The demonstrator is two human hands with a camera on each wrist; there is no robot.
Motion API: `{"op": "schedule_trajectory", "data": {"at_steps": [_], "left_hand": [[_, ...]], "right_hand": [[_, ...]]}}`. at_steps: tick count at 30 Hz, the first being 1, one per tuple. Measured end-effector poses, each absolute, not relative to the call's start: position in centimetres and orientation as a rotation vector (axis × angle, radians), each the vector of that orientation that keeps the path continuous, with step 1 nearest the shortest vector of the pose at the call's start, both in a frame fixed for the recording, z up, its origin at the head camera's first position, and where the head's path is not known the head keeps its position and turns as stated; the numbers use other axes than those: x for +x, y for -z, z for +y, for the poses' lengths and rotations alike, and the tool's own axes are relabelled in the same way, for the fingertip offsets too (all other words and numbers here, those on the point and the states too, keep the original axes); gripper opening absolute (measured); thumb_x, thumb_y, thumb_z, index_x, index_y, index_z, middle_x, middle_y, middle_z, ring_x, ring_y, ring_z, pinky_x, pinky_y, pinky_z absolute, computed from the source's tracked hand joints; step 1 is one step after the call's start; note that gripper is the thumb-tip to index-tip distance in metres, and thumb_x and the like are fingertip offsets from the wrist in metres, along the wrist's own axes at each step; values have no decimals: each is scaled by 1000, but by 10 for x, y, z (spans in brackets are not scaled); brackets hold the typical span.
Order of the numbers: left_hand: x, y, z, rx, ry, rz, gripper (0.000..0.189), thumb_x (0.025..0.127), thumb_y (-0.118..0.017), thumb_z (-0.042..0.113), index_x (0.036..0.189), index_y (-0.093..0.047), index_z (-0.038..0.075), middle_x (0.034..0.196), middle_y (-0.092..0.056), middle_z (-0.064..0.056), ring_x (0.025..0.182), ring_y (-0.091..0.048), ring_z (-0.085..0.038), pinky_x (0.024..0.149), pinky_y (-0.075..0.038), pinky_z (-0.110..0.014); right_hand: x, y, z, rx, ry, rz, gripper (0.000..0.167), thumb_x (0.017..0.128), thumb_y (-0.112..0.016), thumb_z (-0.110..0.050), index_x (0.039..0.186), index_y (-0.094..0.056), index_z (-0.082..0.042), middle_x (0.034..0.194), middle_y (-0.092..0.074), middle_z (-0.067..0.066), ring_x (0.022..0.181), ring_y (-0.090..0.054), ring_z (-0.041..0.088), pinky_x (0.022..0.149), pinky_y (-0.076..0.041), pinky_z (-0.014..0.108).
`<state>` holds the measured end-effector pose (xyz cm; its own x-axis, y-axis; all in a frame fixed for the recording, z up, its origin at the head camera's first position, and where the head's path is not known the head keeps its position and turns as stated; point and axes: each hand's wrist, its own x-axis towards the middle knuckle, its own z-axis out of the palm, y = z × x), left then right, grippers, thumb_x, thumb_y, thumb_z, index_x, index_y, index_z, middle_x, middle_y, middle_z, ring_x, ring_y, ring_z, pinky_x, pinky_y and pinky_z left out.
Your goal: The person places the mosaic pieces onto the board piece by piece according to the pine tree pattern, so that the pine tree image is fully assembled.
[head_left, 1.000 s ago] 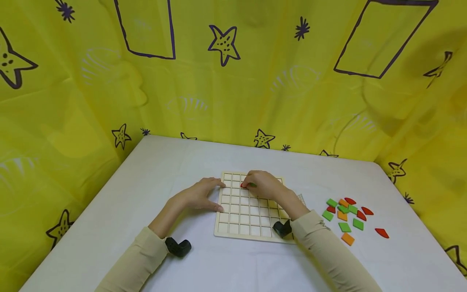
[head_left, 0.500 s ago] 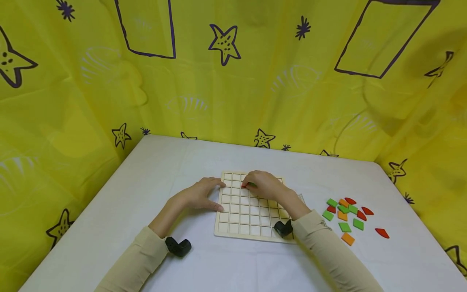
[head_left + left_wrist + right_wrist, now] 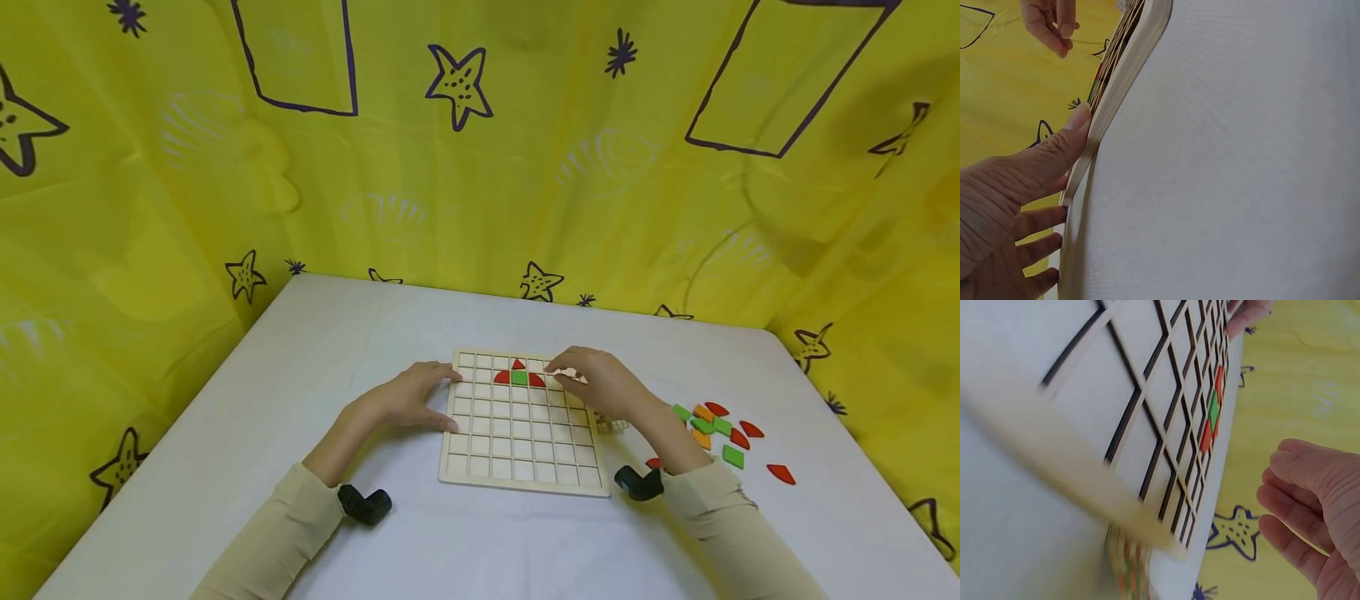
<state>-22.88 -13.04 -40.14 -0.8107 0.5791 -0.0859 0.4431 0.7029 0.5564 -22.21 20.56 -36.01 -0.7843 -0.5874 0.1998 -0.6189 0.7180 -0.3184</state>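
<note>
On wooden grid board (image 3: pixel 517 442), flat red pieces (image 3: pixel 517 372).

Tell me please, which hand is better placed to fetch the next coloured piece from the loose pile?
Probably the right hand: it holds nothing and hovers over the board's right side, the side where the pile of coloured pieces lies. The left hand rests against the board's left edge, far from the pile.

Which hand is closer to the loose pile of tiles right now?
Right. The right hand hovers over the grid board's far right corner, beside the pile of tiles; the left hand rests at the board's left edge.
</note>
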Motion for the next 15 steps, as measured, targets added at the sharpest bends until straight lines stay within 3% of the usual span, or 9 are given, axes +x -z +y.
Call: {"op": "schedule_trajectory", "data": {"at_steps": [15], "left_hand": [[-228, 400, -131, 794, -798, 2649, 77, 82, -87, 40, 145, -53, 12, 157, -42, -19, 149, -32, -39, 122, -29, -56]], "right_hand": [[-192, 359, 265, 869, -568, -2782, 21, 90, -75, 2, 110, -75, -3, 108, -74, 7, 96, -70, 30, 77, -61, 44]]}}
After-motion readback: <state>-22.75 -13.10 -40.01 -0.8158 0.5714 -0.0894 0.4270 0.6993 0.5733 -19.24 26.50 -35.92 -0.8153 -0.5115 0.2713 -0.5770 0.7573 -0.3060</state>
